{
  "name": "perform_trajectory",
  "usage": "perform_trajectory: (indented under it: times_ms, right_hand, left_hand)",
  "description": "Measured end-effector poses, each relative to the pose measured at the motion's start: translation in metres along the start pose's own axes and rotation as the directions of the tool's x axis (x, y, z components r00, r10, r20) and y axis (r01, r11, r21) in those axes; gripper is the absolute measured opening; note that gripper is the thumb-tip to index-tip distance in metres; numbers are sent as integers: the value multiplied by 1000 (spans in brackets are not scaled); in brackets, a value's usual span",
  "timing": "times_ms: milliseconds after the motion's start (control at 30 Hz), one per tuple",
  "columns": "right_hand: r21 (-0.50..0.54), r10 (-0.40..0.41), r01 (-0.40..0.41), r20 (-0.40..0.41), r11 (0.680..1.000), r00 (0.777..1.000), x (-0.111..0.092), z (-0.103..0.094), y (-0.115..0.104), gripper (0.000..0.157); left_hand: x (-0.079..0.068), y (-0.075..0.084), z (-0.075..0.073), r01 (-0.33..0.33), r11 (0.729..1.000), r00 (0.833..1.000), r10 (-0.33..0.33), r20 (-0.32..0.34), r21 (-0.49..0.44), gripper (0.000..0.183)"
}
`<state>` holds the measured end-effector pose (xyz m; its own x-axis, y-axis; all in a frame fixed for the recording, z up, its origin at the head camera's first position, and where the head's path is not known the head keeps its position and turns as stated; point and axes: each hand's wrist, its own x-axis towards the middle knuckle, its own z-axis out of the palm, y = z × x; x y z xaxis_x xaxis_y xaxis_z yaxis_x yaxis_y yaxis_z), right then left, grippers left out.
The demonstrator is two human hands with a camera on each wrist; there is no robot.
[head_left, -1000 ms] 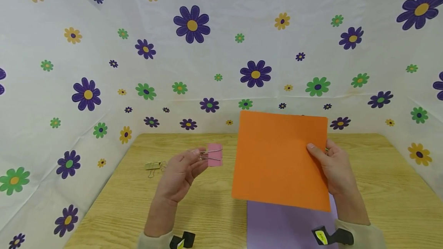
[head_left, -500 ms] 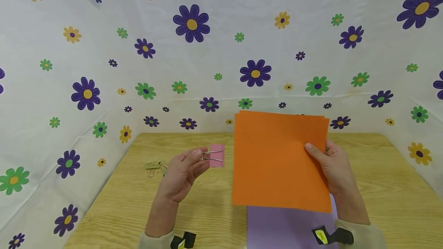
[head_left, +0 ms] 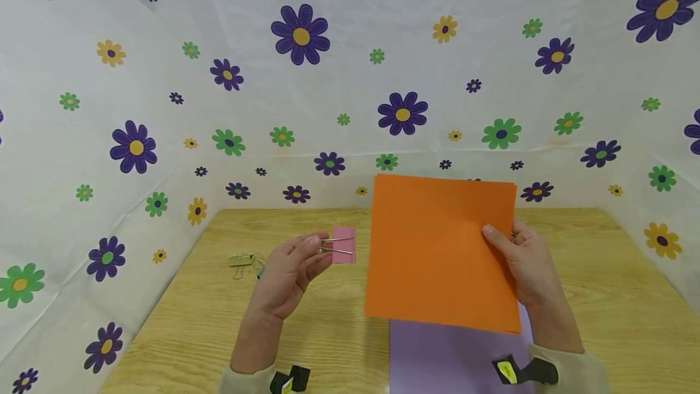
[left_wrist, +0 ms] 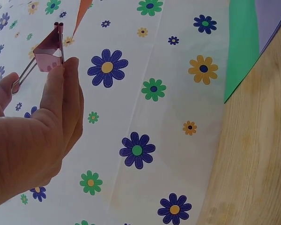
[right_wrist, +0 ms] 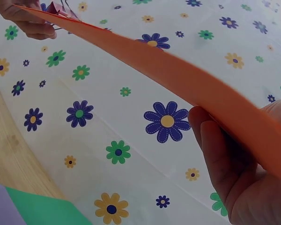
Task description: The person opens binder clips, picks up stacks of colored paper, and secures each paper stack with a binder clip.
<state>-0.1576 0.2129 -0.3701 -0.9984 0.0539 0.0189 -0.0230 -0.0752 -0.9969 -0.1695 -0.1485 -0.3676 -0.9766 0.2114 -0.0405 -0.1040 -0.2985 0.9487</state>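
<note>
My left hand [head_left: 287, 272] pinches a pink binder clip [head_left: 343, 245] by its wire handles, with the clip's body pointing right. In the left wrist view the clip [left_wrist: 49, 56] appears end-on, its handles between thumb and fingers. Just right of it, a small stack of orange paper sheets [head_left: 437, 254] is held up off the table. My right hand [head_left: 527, 269] grips the stack at its right edge, thumb on the front and fingers behind. The sheets' edges lie nearly flush, slightly offset at the top left. The right wrist view shows the orange paper [right_wrist: 173, 77] bowed and nearly edge-on.
A purple sheet [head_left: 454, 357] lies on the wooden table [head_left: 175, 333] below the orange stack; green paper [left_wrist: 243, 42] shows beside it in the left wrist view. An olive binder clip [head_left: 240, 261] and a small teal object [head_left: 260, 273] lie left. Flowered cloth [head_left: 350, 90] encloses the table.
The orange sheets slid out of line, showing a second edge, and now sit closer to flush. The left hand with the pink clip has shifted slightly right, uncovering the teal object.
</note>
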Motion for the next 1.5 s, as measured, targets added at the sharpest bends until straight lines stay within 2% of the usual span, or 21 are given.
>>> perform_trajectory:
  times_ms: [267, 500, 800, 1100, 1333, 1500]
  right_hand:
    - [17, -7, 7, 12, 1000, 1000, 2, 1, 1, 64]
    - [-33, 5, -5, -2, 999, 1000, 3, 0, 0, 66]
    - [25, -8, 8, 18, 1000, 1000, 2, -1, 1, 59]
    - [-8, -5, 5, 27, 1000, 1000, 2, -2, 1, 64]
    - [19, -25, 24, 38, 1000, 999, 1, 0, 2, 59]
    - [-3, -32, 32, 37, 999, 999, 1, 0, 2, 60]
  left_hand:
    - [-1, -1, -1, -4, 1000, 1000, 5, 12, -17, 46]
    - [0, -1, -2, -5, 1000, 1000, 5, 16, -10, 46]
    - [-1, -1, -2, -5, 1000, 1000, 5, 18, -5, 47]
    - [-1, -1, -1, -13, 1000, 1000, 13, 2, -19, 47]
    - [1, -1, 0, 0, 999, 1000, -1, -21, -47, 44]
    - [1, -2, 2, 1, 998, 999, -3, -33, -60, 43]
